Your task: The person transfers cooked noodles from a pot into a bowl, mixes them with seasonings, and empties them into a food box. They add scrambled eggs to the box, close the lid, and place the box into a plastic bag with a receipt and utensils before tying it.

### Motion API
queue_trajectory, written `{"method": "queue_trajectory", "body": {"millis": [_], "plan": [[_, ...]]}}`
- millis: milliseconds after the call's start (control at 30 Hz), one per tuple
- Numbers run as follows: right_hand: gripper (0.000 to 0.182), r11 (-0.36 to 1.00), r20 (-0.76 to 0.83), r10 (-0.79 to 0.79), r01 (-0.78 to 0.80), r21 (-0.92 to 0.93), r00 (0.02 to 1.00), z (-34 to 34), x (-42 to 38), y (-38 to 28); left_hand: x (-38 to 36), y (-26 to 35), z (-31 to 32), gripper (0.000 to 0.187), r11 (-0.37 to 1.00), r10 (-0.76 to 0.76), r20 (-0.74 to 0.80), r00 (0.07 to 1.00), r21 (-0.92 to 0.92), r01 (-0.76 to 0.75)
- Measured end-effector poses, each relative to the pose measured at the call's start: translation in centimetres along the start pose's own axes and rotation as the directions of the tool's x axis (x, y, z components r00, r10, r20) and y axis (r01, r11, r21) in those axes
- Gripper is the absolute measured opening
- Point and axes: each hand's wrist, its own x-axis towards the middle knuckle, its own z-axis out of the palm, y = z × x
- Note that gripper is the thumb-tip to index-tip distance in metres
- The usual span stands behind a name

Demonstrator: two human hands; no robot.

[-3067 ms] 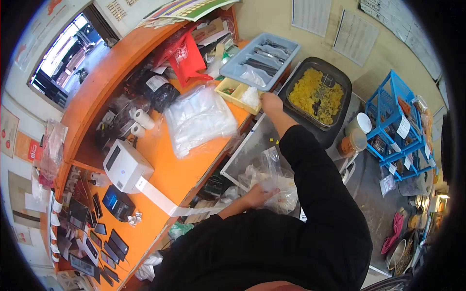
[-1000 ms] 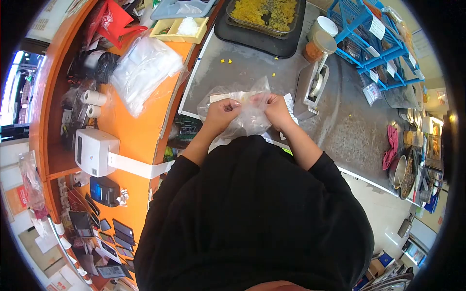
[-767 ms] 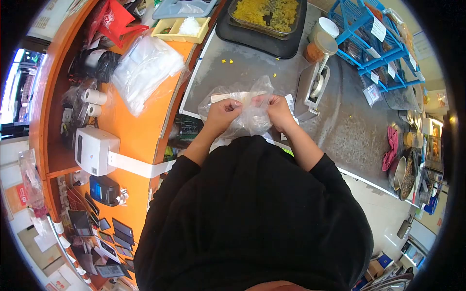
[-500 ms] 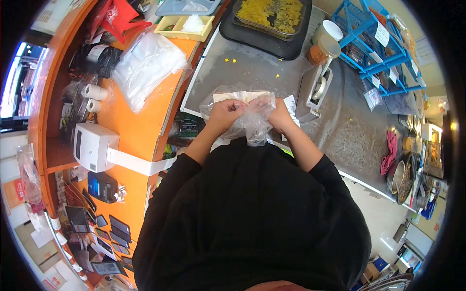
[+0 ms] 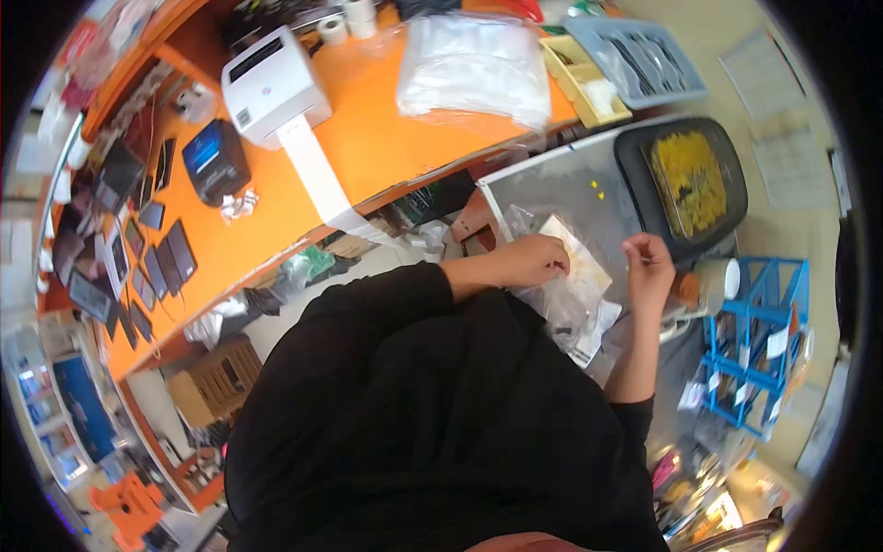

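A clear plastic bag (image 5: 564,310) with a flat, pale box-like packet (image 5: 586,260) in it lies at the near edge of the metal table. My left hand (image 5: 536,260) is closed at the left side of the bag, its fingers curled on the plastic. My right hand (image 5: 650,264) is raised apart from the bag, to its right and close to the black tray. Its thumb and fingertips are pinched together; what they hold, if anything, I cannot make out. A printed paper slip (image 5: 596,333) sticks out beside the bag.
A black tray (image 5: 635,161) carries a dish of yellow food (image 5: 690,179). Blue racks (image 5: 759,345) stand on the right. On the orange counter (image 5: 368,138) are a label printer (image 5: 273,87) with a hanging strip, a card terminal (image 5: 214,161), plastic bags (image 5: 474,69) and several phones.
My view has turned left, so the counter fills more of it. My right hand has come off the bag and moved right; my left hand stays at the bag.
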Motion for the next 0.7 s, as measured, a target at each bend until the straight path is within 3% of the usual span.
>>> {"method": "queue_trajectory", "body": {"millis": [67,100,133,167,200,233,267,333,367,400,467,533,600,700], "plan": [[0.005,0.998,0.067,-0.032,0.035,-0.046,0.997,1.4,4.1,-5.1,-2.1,0.7,-3.6,0.014,0.992,-0.108,-0.158,0.982,-0.084,0.096],[0.006,0.992,0.146,-0.127,0.128,-0.001,0.981,3.4,5.5,-7.2,-3.3,0.3,-5.6,0.015,0.986,-0.162,-0.424,0.891,-0.031,0.164],[0.007,0.975,0.219,-0.22,0.214,0.052,0.951,6.0,6.7,-9.2,-4.7,-0.3,-8.0,0.016,0.969,-0.185,-0.658,0.73,-0.001,0.245],[0.008,0.934,0.305,-0.358,0.343,0.102,0.883,8.8,7.8,-11.0,-6.3,-0.2,-11.3,0.022,0.909,-0.403,-0.73,0.552,-0.25,0.333],[0.009,0.874,0.379,-0.483,0.457,0.164,0.789,11.8,8.7,-12.8,-9.1,-4.7,-13.6,0.035,0.872,-0.106,-0.94,0.323,0.068,0.485],[0.01,0.847,0.458,-0.523,0.498,0.186,0.718,15.1,9.4,-14.0,-12.2,-7.0,-16.9,0.047,0.813,-0.032,-0.98,0.199,0.091,0.576],[0.012,0.817,0.531,-0.557,0.537,0.211,0.638,18.7,10.0,-15.0,-15.1,-9.4,-20.0,0.051,0.727,0.139,-0.988,0.064,0.146,0.671],[0.014,0.701,0.532,-0.683,0.652,0.288,0.5,26.0,10.8,-17.4,-19.7,-12.9,-24.4,0.053,0.658,-0.006,-0.977,-0.213,-0.164,0.735],[0.014,0.672,0.538,-0.702,0.683,0.285,0.467,29.7,11.0,-18.6,-21.2,-13.7,-26.0,0.051,0.752,-0.294,-0.94,-0.175,-0.341,0.564],[0.015,0.643,0.544,-0.718,0.712,0.282,0.433,33.0,11.0,-19.7,-22.6,-14.2,-27.4,0.048,0.761,-0.545,-0.836,-0.067,-0.527,0.379],[0.015,0.639,0.532,-0.721,0.722,0.265,0.443,38.8,10.4,-22.3,-23.6,-14.1,-29.3,0.04,0.692,-0.719,-0.676,0.165,-0.717,0.078],[0.016,0.59,0.524,-0.739,0.782,0.2,0.424,42.8,10.4,-23.4,-22.9,-12.9,-29.2,0.029,0.669,-0.667,-0.683,0.298,-0.725,-0.162],[0.018,0.486,0.509,-0.769,0.871,0.073,0.386,45.8,10.2,-24.0,-23.3,-16.1,-29.4,0.029,0.656,-0.637,-0.706,0.31,-0.708,-0.263],[0.02,0.436,0.613,-0.697,0.899,-0.05,0.372,47.2,10.3,-23.7,-23.0,-13.7,-30.0,0.032,0.661,-0.646,-0.679,0.349,-0.726,-0.189]]}}
